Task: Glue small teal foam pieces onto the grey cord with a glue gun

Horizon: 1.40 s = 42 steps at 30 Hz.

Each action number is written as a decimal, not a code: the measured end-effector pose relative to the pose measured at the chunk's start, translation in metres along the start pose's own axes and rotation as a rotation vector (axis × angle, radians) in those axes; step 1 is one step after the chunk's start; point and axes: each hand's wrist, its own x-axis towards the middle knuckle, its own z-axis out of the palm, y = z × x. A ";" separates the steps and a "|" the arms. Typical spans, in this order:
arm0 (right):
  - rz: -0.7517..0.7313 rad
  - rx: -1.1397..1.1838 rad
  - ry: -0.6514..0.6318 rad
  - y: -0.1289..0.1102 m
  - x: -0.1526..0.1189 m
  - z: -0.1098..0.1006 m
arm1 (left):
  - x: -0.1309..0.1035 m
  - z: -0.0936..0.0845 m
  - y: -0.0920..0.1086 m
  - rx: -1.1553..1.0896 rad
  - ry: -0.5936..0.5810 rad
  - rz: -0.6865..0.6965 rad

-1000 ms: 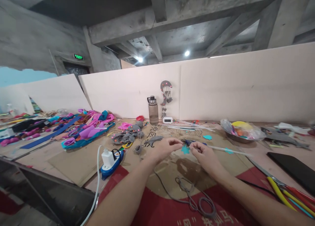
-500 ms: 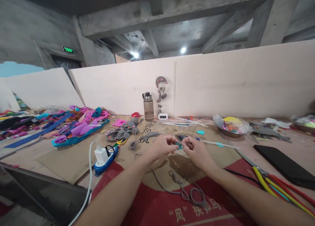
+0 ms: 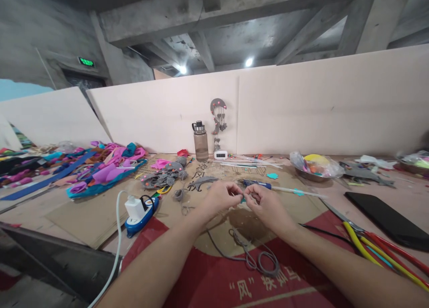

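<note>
Teal cutout sits between both sets of fingertips, over the cardboard on the desk. Left grip is pinched on it; right grip meets it with curled fingers, but I can't tell what those clamp. Containers: metal bowl right of centre holds a clear plastic bag and something yellow; second bowl is cut by the right edge, contents too blurred for me to name. Bottle stands upright by the partition; can't read its fill. Most of the cutout is behind fingers on my feed. Blue-handled tool lies just beyond the right grip, its far-left end unclear. Yellow-handled scissors and the red handles overlap near the right forearm, partly off frame. Grey cord lies looped between the forearms, nearest clutter to the work. Black slab flat at right; blue power strip left, plug in, white cable trailing off the bottom.
</note>
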 end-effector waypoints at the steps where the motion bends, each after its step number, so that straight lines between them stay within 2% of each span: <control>1: -0.002 -0.004 -0.001 0.000 0.000 0.000 | 0.000 0.000 0.000 0.007 0.009 0.000; 9: -0.012 0.104 -0.023 -0.002 -0.001 -0.001 | 0.000 0.001 0.004 0.005 0.038 -0.024; 17: -0.024 0.126 0.038 -0.001 -0.002 0.000 | 0.004 0.001 -0.005 -0.124 0.134 -0.023; 22: -0.038 0.119 -0.064 -0.005 -0.002 -0.002 | 0.008 -0.007 -0.014 -0.175 0.248 -0.018; 27: -0.112 0.132 -0.137 -0.008 -0.004 -0.001 | 0.013 -0.027 -0.021 -0.372 0.414 -0.063; 32: -0.174 0.207 -0.222 -0.016 -0.008 -0.003 | 0.017 -0.060 -0.031 -0.764 0.654 -0.072; 35: -0.143 0.306 -0.254 -0.019 -0.009 -0.006 | 0.018 -0.081 -0.042 -0.956 0.779 -0.033; 39: -0.019 0.521 -0.276 -0.022 -0.007 -0.015 | 0.018 -0.103 -0.056 -1.133 0.934 -0.090; 41: -0.003 0.584 -0.354 -0.027 -0.007 -0.021 | 0.018 -0.107 -0.058 -1.184 0.991 -0.135; 42: -0.025 0.591 -0.446 -0.030 -0.007 -0.024 | 0.018 -0.108 -0.058 -1.198 1.003 -0.150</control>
